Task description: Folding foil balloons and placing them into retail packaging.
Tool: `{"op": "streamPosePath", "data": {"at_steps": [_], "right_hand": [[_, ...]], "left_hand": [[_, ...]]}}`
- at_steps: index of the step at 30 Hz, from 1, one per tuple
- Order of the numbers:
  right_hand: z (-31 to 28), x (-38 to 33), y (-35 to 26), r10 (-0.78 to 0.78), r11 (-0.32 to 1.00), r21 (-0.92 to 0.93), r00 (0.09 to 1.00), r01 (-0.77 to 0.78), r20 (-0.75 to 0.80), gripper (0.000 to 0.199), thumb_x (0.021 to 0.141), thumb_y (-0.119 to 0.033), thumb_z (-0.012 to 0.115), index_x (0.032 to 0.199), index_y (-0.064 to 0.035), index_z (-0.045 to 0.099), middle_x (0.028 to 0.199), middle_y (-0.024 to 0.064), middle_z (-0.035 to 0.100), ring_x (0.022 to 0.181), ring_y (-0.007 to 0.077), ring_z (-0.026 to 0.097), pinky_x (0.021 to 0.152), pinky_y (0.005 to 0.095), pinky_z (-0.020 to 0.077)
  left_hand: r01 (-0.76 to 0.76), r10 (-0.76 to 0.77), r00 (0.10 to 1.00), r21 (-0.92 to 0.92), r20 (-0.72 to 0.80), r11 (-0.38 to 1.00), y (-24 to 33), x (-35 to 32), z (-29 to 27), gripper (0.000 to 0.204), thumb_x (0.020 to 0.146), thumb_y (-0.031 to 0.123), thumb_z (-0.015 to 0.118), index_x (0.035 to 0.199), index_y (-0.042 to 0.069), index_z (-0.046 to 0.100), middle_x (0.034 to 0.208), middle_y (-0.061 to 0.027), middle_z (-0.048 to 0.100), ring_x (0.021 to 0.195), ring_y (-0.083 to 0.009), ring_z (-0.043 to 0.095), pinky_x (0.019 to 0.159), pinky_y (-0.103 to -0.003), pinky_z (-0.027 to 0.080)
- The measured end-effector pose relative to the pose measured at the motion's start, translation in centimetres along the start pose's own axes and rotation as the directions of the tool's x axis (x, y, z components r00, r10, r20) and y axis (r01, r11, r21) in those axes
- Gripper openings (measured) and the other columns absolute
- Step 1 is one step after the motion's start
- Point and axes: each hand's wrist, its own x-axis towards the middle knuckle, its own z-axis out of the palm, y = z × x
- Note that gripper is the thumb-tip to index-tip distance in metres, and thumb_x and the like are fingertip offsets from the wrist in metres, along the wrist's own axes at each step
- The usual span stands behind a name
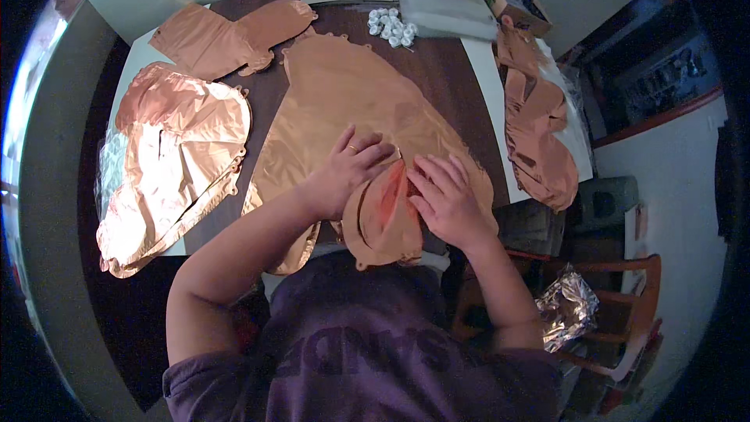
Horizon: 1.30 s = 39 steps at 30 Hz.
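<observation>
A large flat rose-gold foil balloon (pixel 344 94) lies spread over the dark wooden table (pixel 445 70) in front of me. My left hand (pixel 344 168) presses on it near its lower middle, fingers apart, a ring on one finger. My right hand (pixel 441 199) lies flat beside it, fingers spread, on the same foil. Between and below both hands a smaller folded foil piece (pixel 383 223) curls up at the table's near edge, and both hands touch its upper rim.
A stack of deflated foil balloons (pixel 176 156) lies at the left, another (pixel 234 35) at the far left, and several more (pixel 539 125) hang over the right edge. Small white rolls (pixel 391 27), a white foam sheet (pixel 441 0) and cardboard boxes (pixel 512 4) sit at the back. A wooden chair (pixel 617 305) holds crumpled silver foil (pixel 566 309).
</observation>
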Motion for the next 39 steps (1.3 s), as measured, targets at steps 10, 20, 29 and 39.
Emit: {"op": "streamPosePath", "data": {"at_steps": [10, 20, 29, 39], "right_hand": [[0.6, -0.3, -0.6, 0.016, 0.996, -0.088, 0.998, -0.011, 0.058, 0.051, 0.085, -0.025, 0.066, 0.131, -0.0053, 0.055, 0.138, 0.0144, 0.049, 0.129, 0.0328, 0.043, 0.112, 0.0538, 0.0263], [0.2, -0.5, -0.6, 0.054, 0.99, -0.134, 0.986, -0.033, 0.158, 0.052, 0.089, -0.03, 0.059, 0.136, -0.0103, 0.051, 0.146, 0.0177, 0.039, 0.133, 0.0381, 0.036, 0.113, 0.0546, 0.0218], [0.6, -0.1, -0.7, 0.087, 0.984, -0.171, 0.972, -0.05, 0.218, 0.053, 0.087, -0.03, 0.061, 0.136, -0.012, 0.05, 0.147, 0.0183, 0.037, 0.133, 0.0394, 0.036, 0.113, 0.0556, 0.0216], [-0.7, -3.1, -1.4, 0.085, 0.989, -0.143, 0.956, -0.046, 0.282, 0.074, 0.078, -0.038, 0.071, 0.144, -0.0163, 0.043, 0.151, 0.0186, 0.03, 0.138, 0.0389, 0.029, 0.114, 0.0555, 0.0195]], "left_hand": [[0.035, -0.036, 0.999, 0.022, 0.027, 0.999, 0.0, 0.2, 0.2, 0.077, 0.068, 0.027, 0.066, 0.141, 0.012, 0.045, 0.141, -0.0076, 0.044, 0.138, -0.0291, 0.032, 0.116, -0.057, 0.015], [0.136, -0.154, 0.988, -0.459, -0.003, 0.878, -0.2, 0.6, -2.3, 0.046, 0.09, 0.019, 0.051, 0.134, 0.008, 0.051, 0.134, -0.0129, 0.053, 0.132, -0.0325, 0.043, 0.116, -0.055, 0.019], [-0.024, 0.021, 1.0, -0.214, -0.019, 0.976, 2.5, 1.4, -2.3, 0.043, 0.09, 0.017, 0.056, 0.131, 0.005, 0.053, 0.139, -0.0141, 0.051, 0.134, -0.0339, 0.042, 0.114, -0.055, 0.024], [-0.022, 0.018, 1.0, -0.219, -0.018, 0.975, 1.3, 1.2, -1.2, 0.055, 0.086, 0.024, 0.062, 0.136, 0.005, 0.049, 0.136, -0.0123, 0.053, 0.131, -0.033, 0.044, 0.113, -0.052, 0.027]]}}
